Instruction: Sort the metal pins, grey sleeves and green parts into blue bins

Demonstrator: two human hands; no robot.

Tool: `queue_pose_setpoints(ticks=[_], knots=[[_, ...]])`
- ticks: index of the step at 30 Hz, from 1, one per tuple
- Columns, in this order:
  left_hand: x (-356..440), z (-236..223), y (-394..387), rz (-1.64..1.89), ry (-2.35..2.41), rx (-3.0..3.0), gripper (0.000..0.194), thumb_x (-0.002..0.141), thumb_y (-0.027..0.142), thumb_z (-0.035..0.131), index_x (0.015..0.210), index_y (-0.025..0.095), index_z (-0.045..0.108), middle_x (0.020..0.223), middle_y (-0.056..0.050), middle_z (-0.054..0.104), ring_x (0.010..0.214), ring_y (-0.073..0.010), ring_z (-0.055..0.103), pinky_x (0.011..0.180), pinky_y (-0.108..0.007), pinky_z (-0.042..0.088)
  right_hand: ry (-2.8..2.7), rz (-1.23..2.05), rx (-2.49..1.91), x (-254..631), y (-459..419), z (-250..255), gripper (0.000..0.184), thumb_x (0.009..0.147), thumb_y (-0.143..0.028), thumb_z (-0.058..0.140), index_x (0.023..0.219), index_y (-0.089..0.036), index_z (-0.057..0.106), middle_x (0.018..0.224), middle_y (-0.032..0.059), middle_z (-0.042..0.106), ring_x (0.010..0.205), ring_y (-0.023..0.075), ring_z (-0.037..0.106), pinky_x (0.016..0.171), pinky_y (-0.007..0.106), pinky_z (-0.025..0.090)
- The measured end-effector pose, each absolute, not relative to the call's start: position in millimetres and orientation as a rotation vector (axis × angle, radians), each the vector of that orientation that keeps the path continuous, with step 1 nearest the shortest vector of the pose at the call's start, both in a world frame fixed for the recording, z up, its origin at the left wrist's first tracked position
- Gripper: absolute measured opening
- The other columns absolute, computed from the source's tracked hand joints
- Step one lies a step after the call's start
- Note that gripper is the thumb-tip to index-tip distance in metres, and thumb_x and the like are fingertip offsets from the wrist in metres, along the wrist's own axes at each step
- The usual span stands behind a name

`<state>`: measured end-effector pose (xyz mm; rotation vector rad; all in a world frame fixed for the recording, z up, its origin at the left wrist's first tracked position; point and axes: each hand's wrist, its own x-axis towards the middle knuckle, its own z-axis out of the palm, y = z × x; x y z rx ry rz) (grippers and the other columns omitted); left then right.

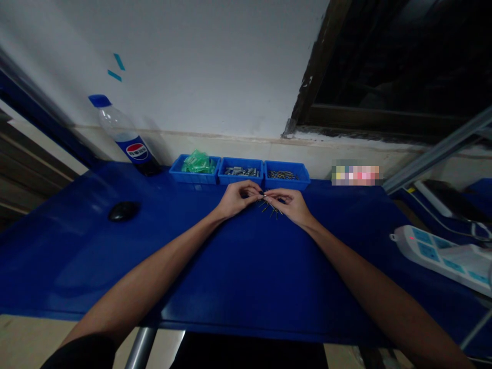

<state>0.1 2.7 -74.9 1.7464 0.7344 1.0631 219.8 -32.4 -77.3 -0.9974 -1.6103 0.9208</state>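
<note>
My left hand (239,200) and my right hand (291,203) meet above the blue table (246,277), in front of the bins. The fingertips of both pinch a small metal part (264,196), mostly hidden by the fingers. Beneath my right fingers lie several thin screws (274,211), loosely spread on the table. Just behind are three blue bins in a row. The left bin (194,178) has green plastic pieces (198,163), the middle bin (240,180) short silver metal sleeves (241,171), and the right bin (287,182) long thin screws (282,175).
A cola bottle (132,143) stands at the back left, with a black computer mouse (123,211) nearer me. On the right lies a white power strip (442,253) with cables. A blurred-out item (357,175) sits against the wall, right of the bins.
</note>
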Motion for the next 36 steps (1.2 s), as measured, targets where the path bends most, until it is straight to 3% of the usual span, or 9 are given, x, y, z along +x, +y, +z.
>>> queue_pose_setpoints(ticks=[3, 6, 10, 13, 21, 27, 36], knots=[[0, -75, 3, 1.073, 0.736, 1.787, 0.033, 0.084, 0.04, 0.081, 0.101, 0.013, 0.072, 0.091, -0.009, 0.078, 0.081, -0.0181, 0.075, 0.081, -0.034, 0.062, -1.612, 0.905, -1.008, 220, -32, -78, 0.025, 0.08, -0.046, 0.082, 0.094, -0.024, 0.083, 0.091, 0.0057, 0.083, 0.08, 0.022, 0.076, 0.08, 0.039, 0.063], [0, -75, 3, 1.102, 0.836, 1.925, 0.026, 0.088, 0.038, 0.077, 0.1, 0.014, 0.074, 0.093, -0.008, 0.079, 0.081, -0.0181, 0.073, 0.079, -0.033, 0.061, -1.533, 0.829, -1.017, 222, -32, -77, 0.023, 0.082, -0.043, 0.08, 0.096, -0.024, 0.082, 0.095, 0.0065, 0.083, 0.087, 0.0243, 0.077, 0.086, 0.043, 0.062], [0, -77, 5, 1.062, 1.029, 2.099, 0.016, 0.087, 0.024, 0.075, 0.101, 0.016, 0.076, 0.096, -0.008, 0.08, 0.085, -0.0208, 0.074, 0.082, -0.037, 0.06, -1.376, 0.721, -1.024, 224, -33, -72, 0.039, 0.088, -0.033, 0.072, 0.126, -0.028, 0.073, 0.125, 0.0088, 0.077, 0.105, 0.0264, 0.076, 0.098, 0.048, 0.059], [0, -79, 6, 1.009, 1.085, 2.175, 0.018, 0.083, 0.017, 0.075, 0.1, 0.016, 0.077, 0.1, -0.009, 0.08, 0.087, -0.0232, 0.074, 0.084, -0.039, 0.06, -1.358, 0.706, -1.052, 224, -34, -68, 0.054, 0.088, -0.027, 0.067, 0.142, -0.031, 0.062, 0.139, 0.0088, 0.071, 0.107, 0.0263, 0.074, 0.1, 0.049, 0.059], [0, -78, 3, 0.981, 1.103, 2.307, 0.015, 0.087, 0.012, 0.069, 0.099, 0.017, 0.076, 0.092, -0.005, 0.079, 0.086, -0.0222, 0.069, 0.083, -0.037, 0.056, -1.364, 0.741, -1.016, 223, -35, -68, 0.044, 0.086, -0.026, 0.064, 0.131, -0.028, 0.062, 0.121, 0.009, 0.076, 0.09, 0.0236, 0.075, 0.091, 0.045, 0.061], [1, -76, 0, 0.952, 1.036, 2.494, 0.014, 0.094, 0.026, 0.069, 0.104, 0.018, 0.075, 0.104, -0.007, 0.078, 0.1, -0.0257, 0.067, 0.096, -0.043, 0.053, -1.387, 0.766, -0.999, 223, -35, -69, 0.041, 0.087, -0.03, 0.066, 0.128, -0.03, 0.063, 0.115, 0.0068, 0.076, 0.086, 0.0229, 0.074, 0.087, 0.045, 0.061], [2, -81, 3, 0.953, 1.069, 2.431, 0.026, 0.09, 0.01, 0.066, 0.114, 0.017, 0.07, 0.091, -0.005, 0.074, 0.089, -0.0222, 0.066, 0.086, -0.037, 0.055, -1.386, 0.78, -0.99, 223, -35, -69, 0.038, 0.087, -0.028, 0.067, 0.125, -0.028, 0.065, 0.111, 0.0067, 0.077, 0.083, 0.0222, 0.074, 0.085, 0.045, 0.06]])
